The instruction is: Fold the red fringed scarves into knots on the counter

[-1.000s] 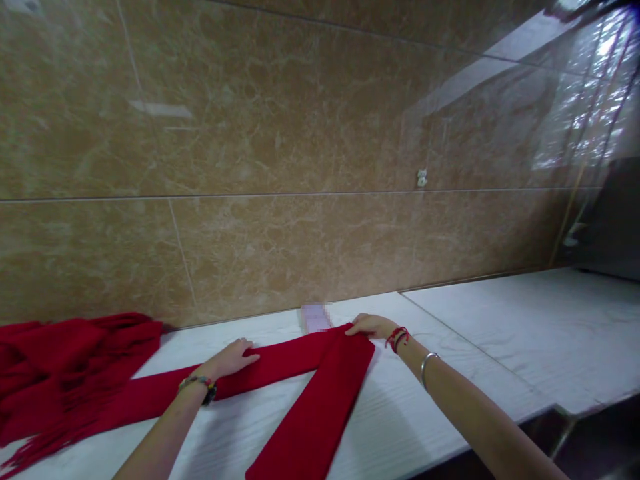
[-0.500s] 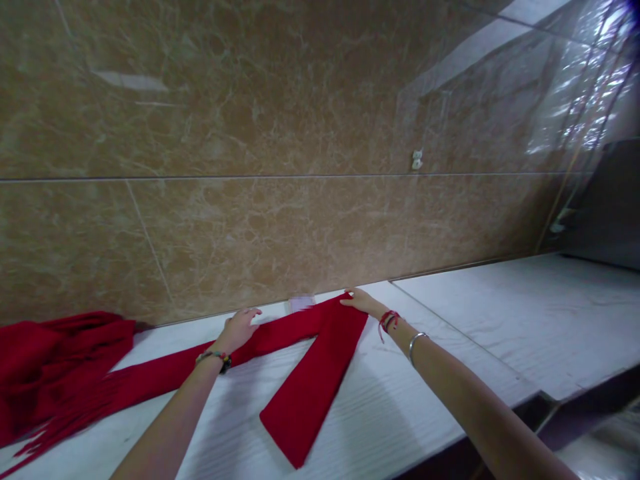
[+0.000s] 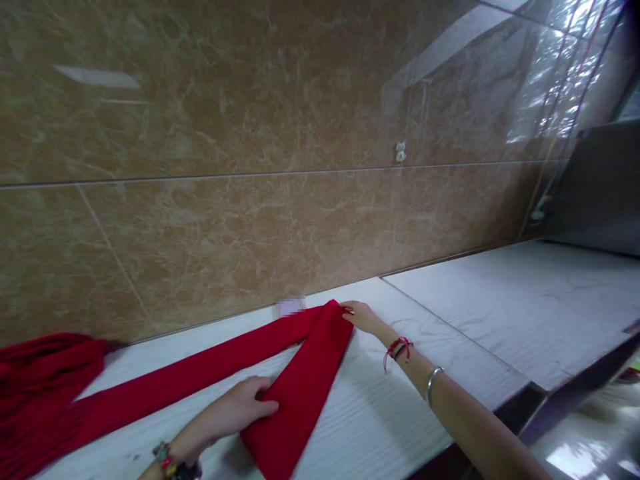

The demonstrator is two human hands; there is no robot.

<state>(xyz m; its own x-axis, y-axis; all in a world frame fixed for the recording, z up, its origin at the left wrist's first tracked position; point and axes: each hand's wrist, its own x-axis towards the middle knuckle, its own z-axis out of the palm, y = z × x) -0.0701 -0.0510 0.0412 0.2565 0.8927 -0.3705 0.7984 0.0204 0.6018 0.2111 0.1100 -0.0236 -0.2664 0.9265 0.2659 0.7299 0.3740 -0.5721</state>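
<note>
A long red scarf (image 3: 200, 367) with a fringed end lies across the white counter (image 3: 395, 393), folded over at a slant so that one plain arm of it points toward me. My left hand (image 3: 245, 403) is at the left edge of that near arm, thumb on top of the cloth, other fingers partly hidden. The cloth's near end seems slightly raised over a shadow. At the slanted fold's corner, my right hand (image 3: 364, 317) pinches the edge between thumb and fingers.
Bunched red cloth (image 3: 50, 373) lies at the far left. A small pale blurred item (image 3: 291, 307) rests against the brown marbled wall (image 3: 225, 233). A seam and a notched front edge mark the counter's right. A dark grey panel (image 3: 595, 187) stands at the far right.
My left hand has come nearer and down from the long back stretch of the scarf to its near folded arm. My right hand stays by the fold corner. The view has shifted slightly.
</note>
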